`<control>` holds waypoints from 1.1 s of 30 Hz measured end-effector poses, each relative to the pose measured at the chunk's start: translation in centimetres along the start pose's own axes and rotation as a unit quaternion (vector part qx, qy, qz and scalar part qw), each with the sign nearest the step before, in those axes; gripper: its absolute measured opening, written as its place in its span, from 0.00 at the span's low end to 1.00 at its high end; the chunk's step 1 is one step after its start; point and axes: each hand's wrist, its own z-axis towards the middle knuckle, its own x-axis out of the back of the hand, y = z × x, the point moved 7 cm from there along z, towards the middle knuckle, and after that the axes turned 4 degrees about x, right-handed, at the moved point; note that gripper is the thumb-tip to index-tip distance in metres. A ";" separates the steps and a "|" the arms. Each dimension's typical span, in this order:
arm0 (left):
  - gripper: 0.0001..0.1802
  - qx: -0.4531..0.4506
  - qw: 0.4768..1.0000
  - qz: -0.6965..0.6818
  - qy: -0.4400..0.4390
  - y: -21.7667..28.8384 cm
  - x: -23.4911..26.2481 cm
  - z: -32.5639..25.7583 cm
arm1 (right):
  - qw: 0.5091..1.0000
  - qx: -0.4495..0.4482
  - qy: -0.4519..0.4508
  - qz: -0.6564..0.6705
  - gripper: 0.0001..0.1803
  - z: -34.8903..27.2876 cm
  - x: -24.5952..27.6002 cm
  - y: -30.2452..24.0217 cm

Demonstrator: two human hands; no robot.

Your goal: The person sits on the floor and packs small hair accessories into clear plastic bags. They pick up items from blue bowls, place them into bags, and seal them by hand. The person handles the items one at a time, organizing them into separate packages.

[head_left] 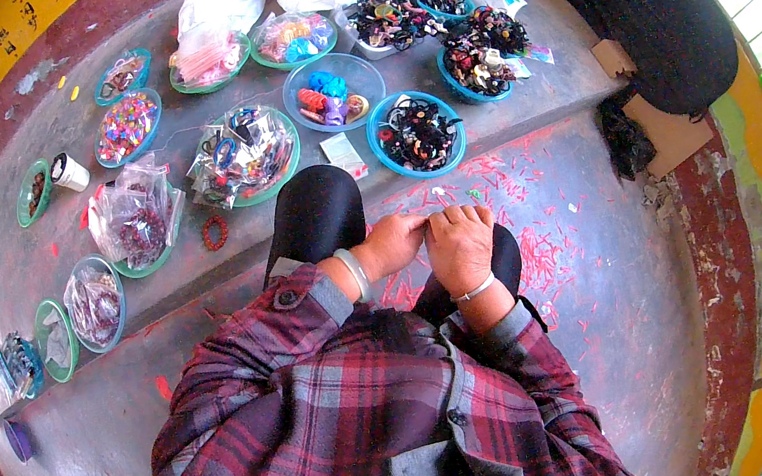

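Observation:
Above my knees, my left hand [392, 244] and my right hand [460, 243] meet at the fingertips. Both are closed in a pinch, and whatever lies between the fingers is too small or hidden to make out. A pale bangle [354, 275] circles my left wrist, and a thin silver bracelet [475, 289] my right. Just beyond the hands, a blue basin [372, 140] holds black bands on the raised ledge. Beside it lies a small white packet [344, 156]. Red scraps [542, 247] are scattered over the floor around my knees.
On the grey ledge [229, 224] stand several basins: bagged trinkets [243, 155], colourful beads [127, 127], coloured rolls [331, 96] and black bands [478, 63]. A red beaded bracelet [215, 231] lies near its edge. To the right are a black bag [624, 135] and cardboard [668, 131].

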 end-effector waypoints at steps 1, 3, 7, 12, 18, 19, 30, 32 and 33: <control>0.10 0.003 1.000 0.002 -0.004 0.1 0.0 0.0 | 1.000 -0.003 -0.002 0.003 0.05 0.0 0.1 0.0; 0.10 0.010 1.000 0.006 -0.011 0.4 0.2 -0.1 | 0.999 -0.018 0.013 0.025 0.04 0.0 0.3 0.2; 0.11 0.029 0.999 -0.042 -0.005 0.2 0.3 -0.2 | 0.986 -0.094 0.056 0.127 0.02 -0.5 0.1 1.8; 0.12 0.061 0.985 -0.163 0.004 -1.0 -0.1 -0.1 | 0.951 -0.179 0.055 0.247 0.02 -1.4 -1.3 3.4; 0.13 0.059 0.982 -0.173 0.039 -1.1 0.9 -0.1 | 0.926 -0.192 0.053 0.321 0.05 -1.2 -1.1 3.6; 0.13 0.058 0.984 -0.165 0.043 -1.0 1.0 -0.1 | 0.926 -0.193 0.051 0.321 0.05 -1.2 -1.1 3.6; 0.13 -0.095 0.993 0.041 0.061 1.7 1.2 -0.4 | 0.955 -0.156 0.029 0.251 0.04 -0.8 -0.6 3.1; 0.12 -0.103 0.991 0.063 0.059 1.5 0.9 -0.4 | 0.962 -0.143 0.007 0.231 0.04 -0.7 -0.7 2.9; 0.12 -0.107 0.990 0.074 0.057 1.6 0.8 -0.4 | 0.966 -0.136 -0.004 0.221 0.04 -0.6 -0.6 2.8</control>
